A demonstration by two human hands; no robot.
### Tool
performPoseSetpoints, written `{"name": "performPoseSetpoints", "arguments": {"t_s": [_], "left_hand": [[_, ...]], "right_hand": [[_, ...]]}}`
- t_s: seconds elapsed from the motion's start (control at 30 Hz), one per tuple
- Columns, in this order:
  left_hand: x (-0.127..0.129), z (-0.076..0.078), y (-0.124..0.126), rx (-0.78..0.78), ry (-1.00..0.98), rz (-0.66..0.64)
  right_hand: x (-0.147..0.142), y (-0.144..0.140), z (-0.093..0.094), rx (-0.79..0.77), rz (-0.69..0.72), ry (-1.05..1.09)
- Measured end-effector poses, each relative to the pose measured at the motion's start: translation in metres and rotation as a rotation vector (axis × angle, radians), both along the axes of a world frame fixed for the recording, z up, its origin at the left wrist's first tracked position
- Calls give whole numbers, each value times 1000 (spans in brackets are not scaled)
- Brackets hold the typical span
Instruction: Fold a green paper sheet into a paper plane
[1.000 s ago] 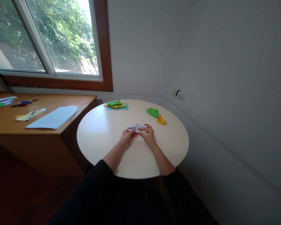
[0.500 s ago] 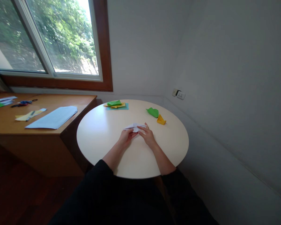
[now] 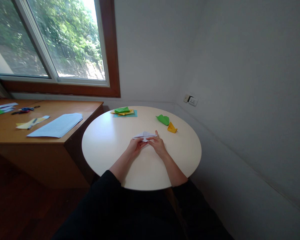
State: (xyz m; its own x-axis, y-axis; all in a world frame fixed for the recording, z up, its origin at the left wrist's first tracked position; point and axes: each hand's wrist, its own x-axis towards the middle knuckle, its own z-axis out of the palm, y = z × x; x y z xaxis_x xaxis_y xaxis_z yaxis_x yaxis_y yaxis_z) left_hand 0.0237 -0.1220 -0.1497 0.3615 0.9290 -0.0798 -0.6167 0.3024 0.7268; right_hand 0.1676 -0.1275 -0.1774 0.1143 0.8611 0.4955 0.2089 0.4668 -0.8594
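A white folded paper (image 3: pixel 143 135) lies at the middle of the round cream table (image 3: pixel 110 146). My left hand (image 3: pixel 135 146) holds its near left edge with fingertips pinched on it. My right hand (image 3: pixel 158 145) presses on its right side, fingers laid along the fold. Both forearms reach in from the table's near edge.
A green folded paper (image 3: pixel 163 119) and a yellow folded paper (image 3: pixel 172 128) lie to the right behind my hands. A stack of coloured sheets (image 3: pixel 124 112) sits at the table's far edge. A wooden desk (image 3: pixel 40 133) on the left carries a pale blue sheet (image 3: pixel 57 125), scissors and scraps.
The paper has been flattened a little and my right hand's fingers have slid along its right edge. My left hand has barely moved.
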Motion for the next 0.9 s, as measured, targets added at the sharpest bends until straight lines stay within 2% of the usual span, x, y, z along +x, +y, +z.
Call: {"name": "performPoseSetpoints", "arguments": {"t_s": [0.2, 0.6, 0.9], "left_hand": [[0, -1, -2, 77, 25, -17], [3, -9, 5, 35, 19, -5], [5, -10, 4, 4, -21, -20]], "right_hand": [[-1, 1, 0, -6, 4, -30], [-3, -1, 4, 36, 14, -13], [-4, 3, -3, -10, -97, -8]]}}
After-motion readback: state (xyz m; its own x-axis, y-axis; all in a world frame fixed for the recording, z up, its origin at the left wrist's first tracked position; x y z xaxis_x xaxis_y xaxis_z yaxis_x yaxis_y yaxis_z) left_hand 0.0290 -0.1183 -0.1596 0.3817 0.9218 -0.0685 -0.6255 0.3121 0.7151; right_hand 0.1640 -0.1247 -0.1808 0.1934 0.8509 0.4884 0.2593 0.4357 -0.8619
